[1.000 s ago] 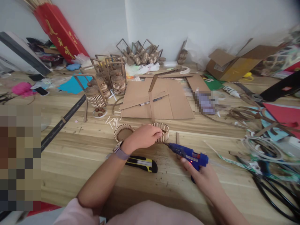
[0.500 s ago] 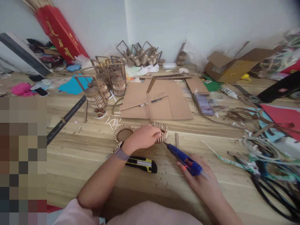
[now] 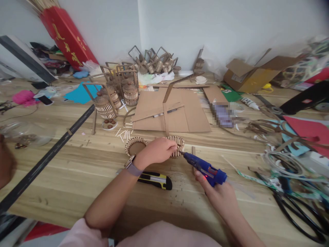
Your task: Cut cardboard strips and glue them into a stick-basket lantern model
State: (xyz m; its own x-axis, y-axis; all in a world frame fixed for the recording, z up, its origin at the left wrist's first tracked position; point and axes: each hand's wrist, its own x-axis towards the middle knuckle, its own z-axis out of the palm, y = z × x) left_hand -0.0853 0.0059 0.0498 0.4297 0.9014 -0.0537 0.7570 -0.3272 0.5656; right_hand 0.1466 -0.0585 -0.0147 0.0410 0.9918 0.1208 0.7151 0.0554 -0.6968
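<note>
My left hand, with a watch on its wrist, is closed on the near left side of a small slatted basket; its fingertips hide part of the rim. From this basket a long brown strip rises and bends away over the cardboard. A blue glue gun is gripped in my right hand, its nozzle at the basket's near side by my left fingertips. Whether the tip touches is too small to tell. Left of my left hand sits a second slatted basket, open at the top. A yellow-and-black utility knife lies below my left wrist.
A cardboard sheet lies ahead. Lidded baskets with handles stand left of it, near a dish of brown beads. Black scissors and coiled strips lie right. Another person's blurred hand or arm shows at the left edge.
The glue gun and my right hand have shifted slightly up, bringing the nozzle higher beside the basket. The strip's far end has swung upward. My left hand stays nearly in place.
</note>
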